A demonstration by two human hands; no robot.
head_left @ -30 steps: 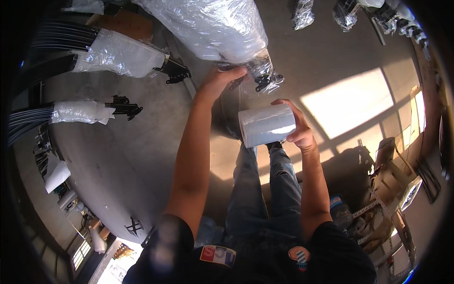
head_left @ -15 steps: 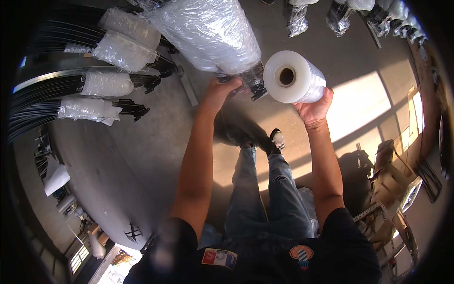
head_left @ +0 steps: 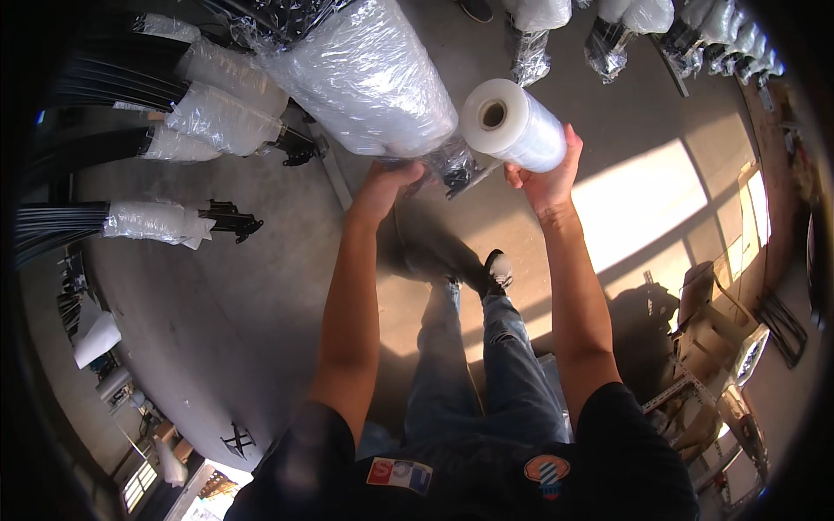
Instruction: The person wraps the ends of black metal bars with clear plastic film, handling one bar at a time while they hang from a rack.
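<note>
A large bundle swathed in clear stretch film hangs at the top centre, with dark parts showing through its wrapped near end. My left hand is closed at that near end, thumb along the film; its other fingers are partly hidden by the bundle. In my right hand is a thick roll of clear stretch film, its hollow core facing up and to the left. The fingers wrap round the roll from below, close to the right side of the bundle's end.
Several black rod bundles with film-wrapped ends stick out from the left. More film-wrapped pieces hang along the top right. Cardboard and a metal rack stand at the lower right. Sunlight falls on the concrete floor.
The roll and my right hand have shifted left and slightly up. My left hand has moved a little left and down along with the bundle's end. The view has shifted too.
</note>
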